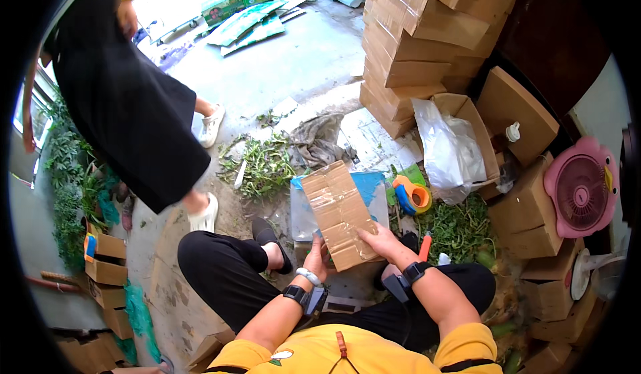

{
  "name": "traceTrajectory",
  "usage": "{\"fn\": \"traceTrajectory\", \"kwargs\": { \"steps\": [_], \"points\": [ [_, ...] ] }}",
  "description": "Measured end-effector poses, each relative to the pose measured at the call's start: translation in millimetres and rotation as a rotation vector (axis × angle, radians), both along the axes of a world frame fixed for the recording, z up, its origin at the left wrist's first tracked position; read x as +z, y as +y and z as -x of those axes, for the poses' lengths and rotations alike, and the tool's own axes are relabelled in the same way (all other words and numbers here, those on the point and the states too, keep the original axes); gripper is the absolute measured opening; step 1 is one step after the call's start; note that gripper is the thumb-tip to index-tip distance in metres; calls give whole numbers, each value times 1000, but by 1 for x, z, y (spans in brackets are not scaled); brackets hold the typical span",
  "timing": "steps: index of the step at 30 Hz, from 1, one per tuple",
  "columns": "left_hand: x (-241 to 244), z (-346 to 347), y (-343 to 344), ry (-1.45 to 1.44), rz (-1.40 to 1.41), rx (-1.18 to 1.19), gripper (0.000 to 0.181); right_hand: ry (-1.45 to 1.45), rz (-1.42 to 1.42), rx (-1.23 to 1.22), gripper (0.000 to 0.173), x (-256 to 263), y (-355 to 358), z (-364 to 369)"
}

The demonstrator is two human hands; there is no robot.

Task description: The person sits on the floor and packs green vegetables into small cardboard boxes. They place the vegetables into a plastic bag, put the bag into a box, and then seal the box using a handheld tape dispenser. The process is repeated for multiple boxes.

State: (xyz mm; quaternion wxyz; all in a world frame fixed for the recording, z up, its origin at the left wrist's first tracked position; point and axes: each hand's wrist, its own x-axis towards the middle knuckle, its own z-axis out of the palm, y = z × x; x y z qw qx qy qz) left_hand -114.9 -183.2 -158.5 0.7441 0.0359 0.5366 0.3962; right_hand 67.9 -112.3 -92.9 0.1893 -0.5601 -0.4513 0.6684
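Observation:
Between my hands a tape-covered cardboard box (338,208) is held tilted over a low plastic-topped stand. My left hand (318,261) grips its lower left edge, some fingers hidden beneath. My right hand (379,241) holds the right edge, thumb on the upper face. Below lies the stand's translucent lid (303,218), with blue sheeting (373,186) showing at its far side. Just right of it rests an orange and blue tape dispenser (413,195). Near my right forearm an orange-red handle (425,246) sticks up.
Cut greens (265,166) and a grey rag (318,136) lie ahead. Stacked cartons (410,48) rise at the right, beside an open carton with a white plastic bag (448,146) and a pink fan (581,193). A person in black (120,98) stands at the left. Flattened cartons (255,26) lie farther off.

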Motion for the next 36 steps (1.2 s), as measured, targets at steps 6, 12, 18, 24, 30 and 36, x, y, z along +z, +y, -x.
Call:
{"fn": "traceTrajectory", "kwargs": {
  "steps": [6,12,18,24,30,36],
  "points": [
    [-15,-8,13,58,180,-222,79,12,-100,-52,49,-16,4,-6],
    [-42,12,-5,81,231,-129,75,148,-21,-22,38,-27,4,8],
    [-70,-7,20,-132,47,-87,62,168,54,-137,41,-22,26,-35],
    [-40,-1,11,-162,-40,32,58,123,224,-165,47,-5,30,-42],
    [-49,11,23,-418,-45,107,55,262,150,-204,42,-13,39,-49],
    [-22,6,30,-768,-335,147,76,373,-64,-267,34,63,28,-27]
  ]
}}
